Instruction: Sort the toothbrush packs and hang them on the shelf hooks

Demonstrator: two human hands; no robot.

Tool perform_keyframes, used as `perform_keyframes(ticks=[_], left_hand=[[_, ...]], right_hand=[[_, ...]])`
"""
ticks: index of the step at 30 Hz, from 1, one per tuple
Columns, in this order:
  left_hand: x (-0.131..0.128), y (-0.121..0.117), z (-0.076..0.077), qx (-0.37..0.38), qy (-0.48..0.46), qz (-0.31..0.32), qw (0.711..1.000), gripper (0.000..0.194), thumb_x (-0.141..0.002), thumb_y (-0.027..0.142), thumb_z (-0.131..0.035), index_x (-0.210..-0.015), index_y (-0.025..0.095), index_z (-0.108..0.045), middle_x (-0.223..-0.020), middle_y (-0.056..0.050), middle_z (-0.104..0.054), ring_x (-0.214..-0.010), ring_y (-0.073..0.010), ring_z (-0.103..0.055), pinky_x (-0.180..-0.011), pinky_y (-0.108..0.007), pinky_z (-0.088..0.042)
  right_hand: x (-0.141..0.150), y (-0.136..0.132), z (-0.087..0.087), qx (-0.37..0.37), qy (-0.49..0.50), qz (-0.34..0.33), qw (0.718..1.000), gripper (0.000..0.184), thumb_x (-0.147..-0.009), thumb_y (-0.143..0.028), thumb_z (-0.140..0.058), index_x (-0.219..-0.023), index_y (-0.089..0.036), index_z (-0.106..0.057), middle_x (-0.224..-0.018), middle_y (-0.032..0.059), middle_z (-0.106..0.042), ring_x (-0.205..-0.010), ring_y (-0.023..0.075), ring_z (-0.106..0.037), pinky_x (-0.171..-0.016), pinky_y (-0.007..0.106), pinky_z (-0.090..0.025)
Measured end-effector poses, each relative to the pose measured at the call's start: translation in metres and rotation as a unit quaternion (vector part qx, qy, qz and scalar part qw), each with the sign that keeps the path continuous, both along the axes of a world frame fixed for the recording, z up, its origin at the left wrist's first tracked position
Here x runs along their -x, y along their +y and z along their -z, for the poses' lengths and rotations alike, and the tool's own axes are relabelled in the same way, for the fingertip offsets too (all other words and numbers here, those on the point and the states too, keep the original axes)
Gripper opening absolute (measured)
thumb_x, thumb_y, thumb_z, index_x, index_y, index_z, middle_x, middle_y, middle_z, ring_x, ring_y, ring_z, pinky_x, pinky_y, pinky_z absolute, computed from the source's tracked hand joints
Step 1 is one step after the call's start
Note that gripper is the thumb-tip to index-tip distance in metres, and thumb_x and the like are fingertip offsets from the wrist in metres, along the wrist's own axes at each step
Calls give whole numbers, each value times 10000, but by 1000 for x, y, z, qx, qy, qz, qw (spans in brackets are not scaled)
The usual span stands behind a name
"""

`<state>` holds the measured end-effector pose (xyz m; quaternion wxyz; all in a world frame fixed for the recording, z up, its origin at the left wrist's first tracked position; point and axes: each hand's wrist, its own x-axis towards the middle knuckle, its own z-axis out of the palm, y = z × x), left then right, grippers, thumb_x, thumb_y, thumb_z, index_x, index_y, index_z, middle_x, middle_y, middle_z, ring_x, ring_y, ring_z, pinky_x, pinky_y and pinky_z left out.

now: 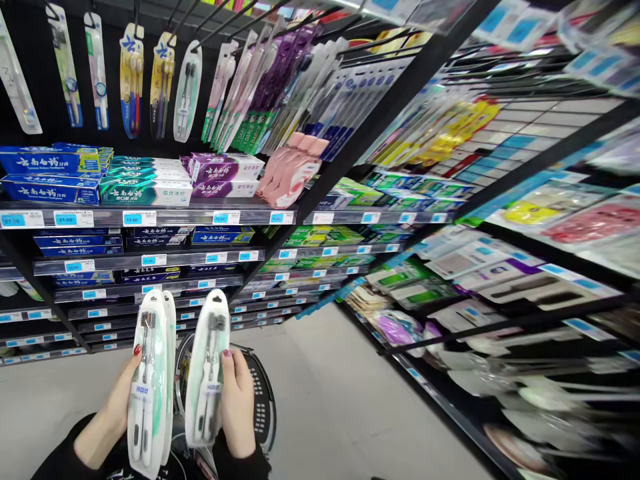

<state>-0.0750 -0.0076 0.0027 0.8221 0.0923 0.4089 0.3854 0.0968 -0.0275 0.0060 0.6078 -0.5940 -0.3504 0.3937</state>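
My left hand [118, 399] is closed on toothbrush packs [145, 387], at least two in a stack, held upright low in the view. The front one shows two brushes through clear plastic on a white and pale green card. Just right of it, my right hand [238, 400] grips another toothbrush pack [207, 370] of the same kind, its thumb pressed on the edge. The two hands are apart, side by side. A matching toothbrush pack [188, 93] hangs on a hook of the rack above.
Toothpaste boxes [145, 181] fill the shelf ahead, with pink bottle-shaped packs [290, 170] at its right end. A black shopping basket [263, 400] is behind and below my hands. Grey floor [340, 393] runs between this rack and blurred shelves with kitchen tools [525, 400] at right.
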Motion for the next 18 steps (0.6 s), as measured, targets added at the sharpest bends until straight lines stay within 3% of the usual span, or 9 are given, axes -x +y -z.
perform_keyframes(ticks=[2,4,6,8,10,11,13,15,18], left_hand=[[1,0,1,-6,-1,-2,1000,619,-742,410,-566,-1252,88,-432,-864,-155,-718,-755,-296,-667,-659,-388,-504],[2,-1,2,-9,0,-5,1000,629,-742,417,-563,-1263,94,-419,-876,-159,-716,-767,-298,-666,-648,-384,-507],[2,-1,2,-11,-7,-6,1000,638,-743,433,-555,-1270,104,-412,-892,-159,-713,-756,-294,-666,-616,-375,-510],[2,-2,2,-16,-19,-7,1000,627,-748,441,-544,-1271,121,-413,-910,-150,-710,-720,-278,-668,-585,-361,-512],[2,-2,2,-19,-37,-5,999,592,-757,442,-531,-1257,141,-435,-922,-134,-710,-676,-255,-667,-569,-347,-515],[2,-1,2,-19,-47,-1,999,569,-761,446,-523,-1242,149,-456,-913,-125,-712,-639,-240,-665,-558,-339,-516],[3,-1,2,-16,-65,15,998,541,-768,470,-496,-1203,148,-504,-848,-117,-721,-560,-216,-653,-530,-326,-515],[3,0,3,-11,-79,39,996,554,-768,513,-464,-1162,132,-545,-746,-113,-720,-473,-192,-626,-492,-313,-507],[3,-1,8,-6,-104,51,993,553,-764,531,-452,-1110,120,-586,-627,-90,-696,-488,-194,-626,-445,-286,-491]], right_hand=[[-4,-4,-3,18,-166,84,982,275,-789,-482,-474,-726,-216,-510,-638,26,-535,-549,169,-460,-528,267,-306],[-8,-7,-3,31,-301,130,944,298,-812,-488,-422,-748,-214,-523,-658,54,-553,-580,195,-475,-557,286,-299],[-10,-7,0,34,-317,126,940,312,-823,-491,-392,-750,-216,-520,-645,54,-547,-565,196,-465,-555,290,-293],[-11,-5,4,35,-230,99,968,302,-813,-495,-415,-727,-220,-506,-609,27,-515,-538,178,-440,-537,280,-295],[-9,-1,10,32,-23,27,999,267,-793,-480,-463,-723,-225,-497,-571,-13,-466,-481,144,-398,-496,261,-299],[-7,1,14,28,88,-16,996,257,-787,-473,-475,-721,-225,-494,-545,-33,-431,-433,124,-357,-462,250,-291],[-1,4,23,22,241,-83,967,256,-788,-463,-464,-704,-223,-482,-498,-73,-330,-347,82,-209,-389,230,-239],[5,4,30,8,330,-114,937,253,-796,-441,-445,-684,-216,-467,-495,-101,-222,-344,58,-52,-347,210,-164],[12,4,35,-31,483,-131,865,199,-804,-386,-445,-717,-208,-467,-530,-107,-171,-380,54,18,-333,189,-123]])
